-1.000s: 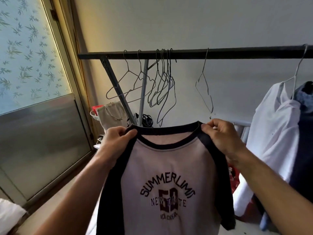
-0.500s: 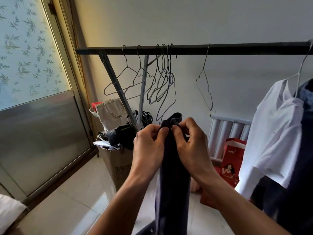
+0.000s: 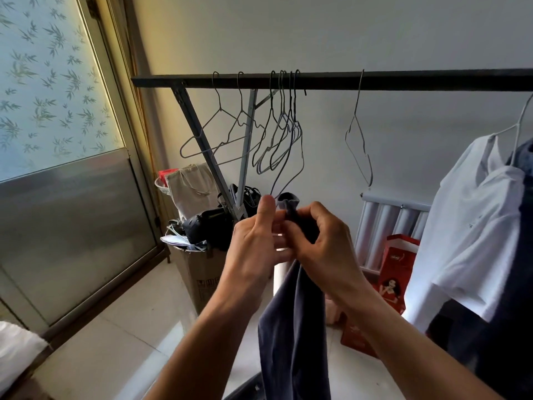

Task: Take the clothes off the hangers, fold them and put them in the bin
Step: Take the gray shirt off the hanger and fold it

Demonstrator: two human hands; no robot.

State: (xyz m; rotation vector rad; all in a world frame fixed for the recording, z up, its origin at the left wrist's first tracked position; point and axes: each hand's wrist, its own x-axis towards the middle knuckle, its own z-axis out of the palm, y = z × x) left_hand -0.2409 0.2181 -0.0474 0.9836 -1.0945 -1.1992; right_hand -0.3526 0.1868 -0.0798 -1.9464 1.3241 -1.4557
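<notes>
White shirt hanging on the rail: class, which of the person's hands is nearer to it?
Right. The right hand is left of the white shirt, apart from it; the left hand is farther left.

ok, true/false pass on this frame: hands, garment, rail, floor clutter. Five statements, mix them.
1. The left hand and right hand both hold the dark garment. True.
2. The dark garment hangs from the rail. False: it is off any hanger, bunched lengthwise in the hands.
3. A white shirt hangs on a hanger at the right. True.
4. The rail carries no bare hangers. False: several empty wire hangers hang on it.
5. The red bag sits in the cardboard box. False: it stands by the radiator, apart from the box.
</notes>
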